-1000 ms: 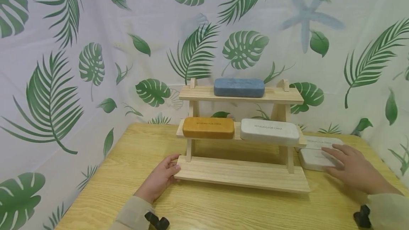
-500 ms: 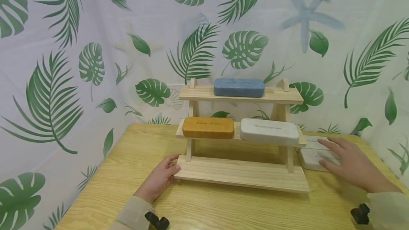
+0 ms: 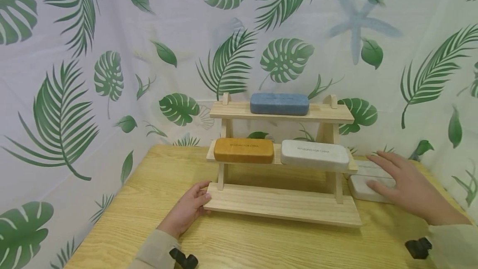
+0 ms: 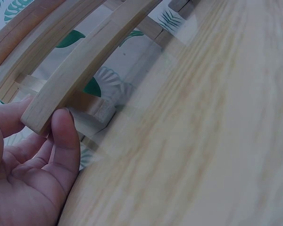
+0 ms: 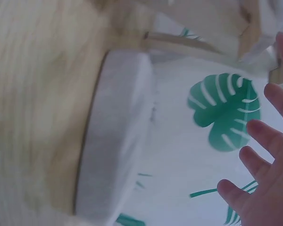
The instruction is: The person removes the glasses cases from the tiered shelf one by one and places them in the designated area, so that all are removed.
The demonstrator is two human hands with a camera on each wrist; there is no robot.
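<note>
My left hand [image 3: 188, 207] pinches the left end of the bottom board of a three-tier wooden display stand [image 3: 280, 204]; the left wrist view shows thumb and fingers on either side of the board's end [image 4: 40, 115]. On the top tier lies a blue glasses case [image 3: 280, 104]. The middle tier carries an orange glasses case [image 3: 243, 151] and a white one [image 3: 315, 154]. Right of the stand, my right hand [image 3: 412, 190] hovers with spread fingers over two pale cases, a front one [image 3: 364, 189] and a rear one [image 3: 366, 168], partly hidden by it. In the right wrist view the fingers stay apart from a pale case [image 5: 114, 136].
Everything stands on a wood-grain table [image 3: 261, 246]. Behind and to the left hangs a white cloth [image 3: 164, 11] printed with green leaves, close behind the stand. The stand's right legs [image 3: 338, 186] rise beside the pale cases.
My right hand has shifted slightly left and away from the front pale case, its fingers spreading wider. The left hand, the stand and the cases on it have stayed in place.
</note>
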